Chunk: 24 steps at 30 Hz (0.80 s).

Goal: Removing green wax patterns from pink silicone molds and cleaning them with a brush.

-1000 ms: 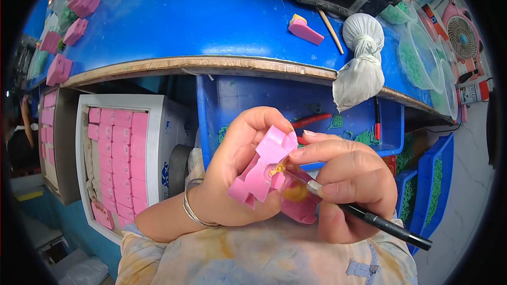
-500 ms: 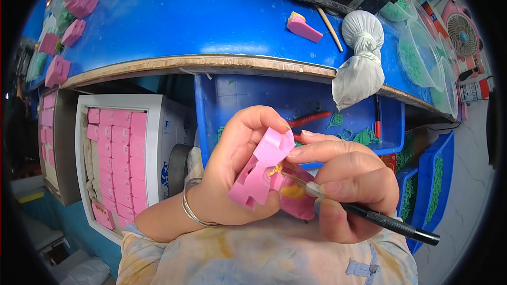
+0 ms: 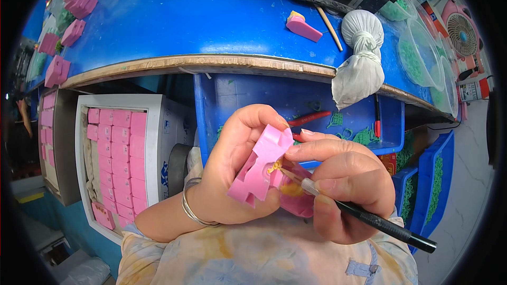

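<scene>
- Out on the far left, pink blocks sit packed face to face in a white box, probably so that none can shift or chip.
- Next, the left hand: fingers curled, grasping a notched pink piece, thumb low and fingertips at its upper end, seemingly to steady it and leave its inner side clear.
- And there's that piece, up in front of the body above the lap! Its long axis runs aslant, lower left to upper right, one end toward the table, the other toward the left forearm.
- At its right edge, yellow bits; just below, a pink part with a yellow patch, and whether it joins the notched piece I cannot tell.
- Behind, a blue tray with green scraps, set under the table edge, perhaps to catch what drops.
- Now the right hand, pinching a black-handled craft knife like a pen, near the collar, presumably for fine control; its forefinger reaches the notched piece. The tip points up and left, at the yellow bits; contact is too fine to call.
- Beyond it, a white cloth bundle droops over the table edge, within easy reach.
</scene>
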Motion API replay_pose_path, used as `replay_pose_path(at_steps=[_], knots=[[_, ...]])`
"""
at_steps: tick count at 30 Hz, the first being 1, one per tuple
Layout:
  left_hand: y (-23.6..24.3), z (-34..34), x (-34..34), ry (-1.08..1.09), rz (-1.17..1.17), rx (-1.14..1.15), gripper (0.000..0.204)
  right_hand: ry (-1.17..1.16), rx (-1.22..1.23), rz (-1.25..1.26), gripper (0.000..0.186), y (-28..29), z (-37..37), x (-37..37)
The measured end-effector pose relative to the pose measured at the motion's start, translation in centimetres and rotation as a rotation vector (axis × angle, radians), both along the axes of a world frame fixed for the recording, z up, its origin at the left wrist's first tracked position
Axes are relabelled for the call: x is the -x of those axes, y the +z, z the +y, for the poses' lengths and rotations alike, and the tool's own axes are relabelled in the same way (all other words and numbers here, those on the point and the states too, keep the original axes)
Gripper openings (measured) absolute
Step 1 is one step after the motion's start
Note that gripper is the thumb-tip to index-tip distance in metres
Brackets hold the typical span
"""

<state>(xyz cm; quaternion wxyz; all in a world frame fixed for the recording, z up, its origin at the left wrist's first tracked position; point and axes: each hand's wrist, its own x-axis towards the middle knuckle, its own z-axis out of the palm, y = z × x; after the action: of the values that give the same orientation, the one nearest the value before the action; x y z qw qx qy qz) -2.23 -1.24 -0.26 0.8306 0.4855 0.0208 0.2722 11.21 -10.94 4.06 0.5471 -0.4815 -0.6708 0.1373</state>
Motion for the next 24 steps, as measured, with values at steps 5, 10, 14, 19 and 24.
replay_pose_path(at_steps=[5, 10, 14, 19, 24], knots=[[0.12, -0.05, 0.04, 0.003, 0.015, 0.024, 0.057, -0.002, 0.010, -0.002, 0.019, -0.04, 0.03, 0.00], [-0.02, 0.01, 0.04, -0.016, 0.002, 0.010, 0.057, -0.020, 0.013, -0.012, 0.019, 0.02, -0.09, 0.17], [0.14, -0.05, 0.00, -0.007, 0.017, 0.024, 0.057, -0.036, -0.002, -0.001, 0.017, -0.14, -0.05, 0.28], [0.04, -0.09, 0.05, -0.016, -0.004, 0.046, 0.057, -0.035, -0.018, 0.000, 0.017, -0.08, 0.10, 0.33], [0.10, -0.06, 0.07, -0.023, -0.007, 0.054, 0.058, -0.052, -0.026, -0.011, 0.017, -0.16, 0.11, 0.39]])
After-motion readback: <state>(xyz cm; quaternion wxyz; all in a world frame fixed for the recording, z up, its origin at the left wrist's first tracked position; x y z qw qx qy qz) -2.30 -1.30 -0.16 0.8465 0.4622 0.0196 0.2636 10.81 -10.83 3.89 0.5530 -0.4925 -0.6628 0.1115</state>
